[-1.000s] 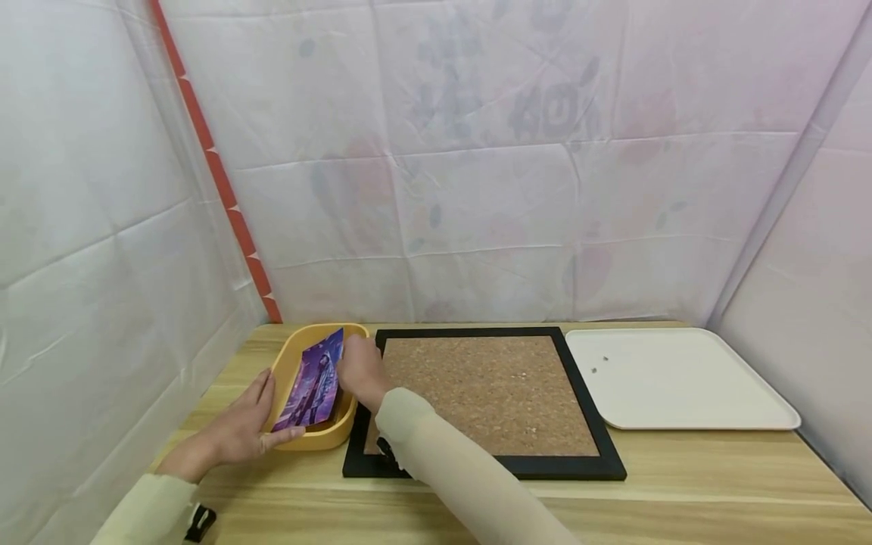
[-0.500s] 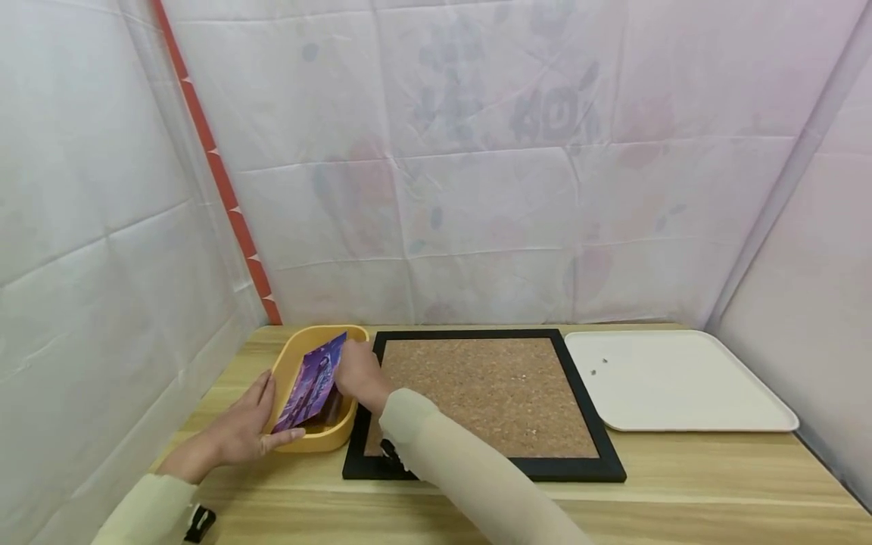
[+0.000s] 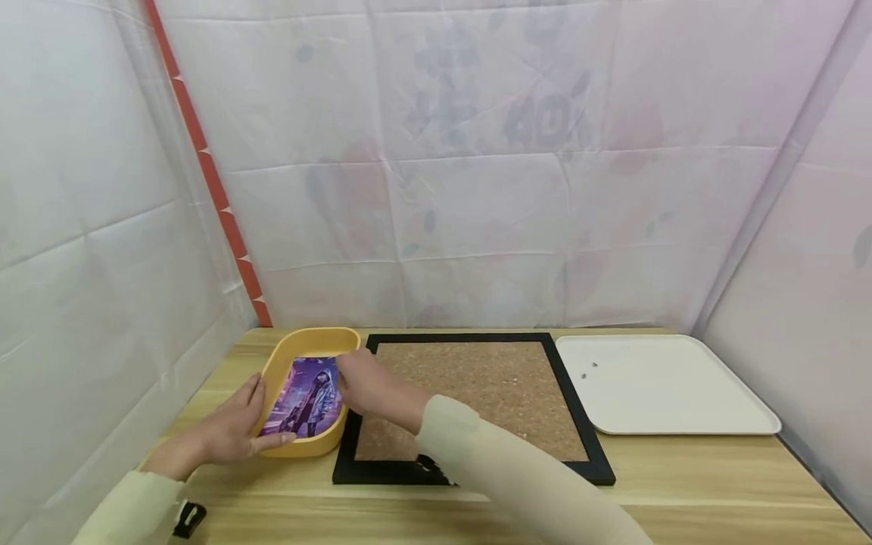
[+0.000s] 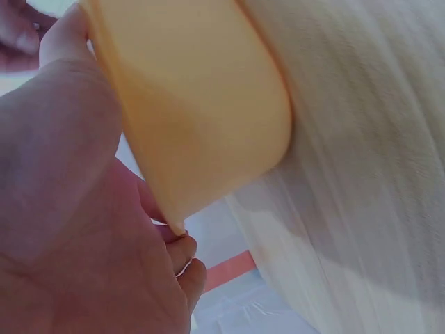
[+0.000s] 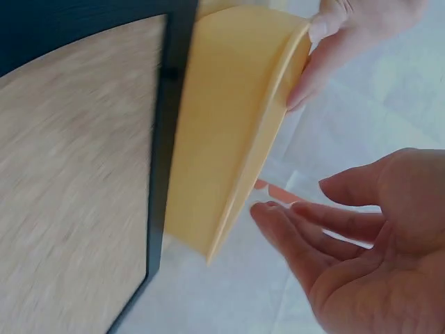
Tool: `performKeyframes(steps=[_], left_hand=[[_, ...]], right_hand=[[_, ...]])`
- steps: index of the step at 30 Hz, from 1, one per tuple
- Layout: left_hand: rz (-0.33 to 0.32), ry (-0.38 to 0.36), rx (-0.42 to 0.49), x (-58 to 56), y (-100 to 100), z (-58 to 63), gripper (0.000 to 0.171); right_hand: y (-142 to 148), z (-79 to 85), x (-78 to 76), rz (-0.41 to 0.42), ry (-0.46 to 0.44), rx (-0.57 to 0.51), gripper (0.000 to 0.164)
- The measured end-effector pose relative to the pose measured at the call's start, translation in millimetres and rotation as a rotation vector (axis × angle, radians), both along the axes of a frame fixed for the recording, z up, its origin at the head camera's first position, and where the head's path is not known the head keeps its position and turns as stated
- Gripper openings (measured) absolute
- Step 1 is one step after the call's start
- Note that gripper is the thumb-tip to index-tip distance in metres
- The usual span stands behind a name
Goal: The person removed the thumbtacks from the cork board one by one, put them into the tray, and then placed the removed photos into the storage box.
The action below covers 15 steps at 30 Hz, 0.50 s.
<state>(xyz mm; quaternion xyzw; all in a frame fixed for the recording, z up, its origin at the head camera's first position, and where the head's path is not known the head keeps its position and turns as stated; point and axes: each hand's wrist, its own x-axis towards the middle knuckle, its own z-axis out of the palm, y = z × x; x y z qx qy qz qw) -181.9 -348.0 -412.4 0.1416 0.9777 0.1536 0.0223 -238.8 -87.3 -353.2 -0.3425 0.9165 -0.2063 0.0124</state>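
Note:
A yellow bin stands at the left of the table, with a purple picture card lying in it. The card shows a hooded figure against a neon city. My left hand holds the bin by its near left corner, thumb along the front rim and fingers at the left rim. In the left wrist view those fingers reach over the edge of the bin. Over the bin's right rim is my right hand. The right wrist view shows this hand with thumb and fingers apart and nothing between them.
A cork board in a black frame lies right beside the bin, under the right forearm. Further right is a white tray with small metallic bits near its left edge. White sheeting walls the table's back and sides.
The card was tilted up in the bin with my right hand at its upper right edge; now it lies flat. My right hand has let it go. The left hand stays on the bin.

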Motion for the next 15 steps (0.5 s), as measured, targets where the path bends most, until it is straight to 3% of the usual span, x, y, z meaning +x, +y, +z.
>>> performKeyframes(steps=[4, 10, 15], left_hand=[[0.000, -0.033, 0.019, -2.9, 0, 3.2, 0.126], [0.025, -0.015, 0.019, 4.1, -2, 5.7, 0.124], [0.070, -0.005, 0.011, 14.1, 2, 12.6, 0.120]], right_hand=[[35, -0.8, 2.8, 0.085, 0.098, 0.019, 0.014], [85, -1.4, 10.9, 0.112, 0.230, 0.088, 0.009], [126, -3.6, 15.8, 0.090, 0.286, 0.092, 0.008]])
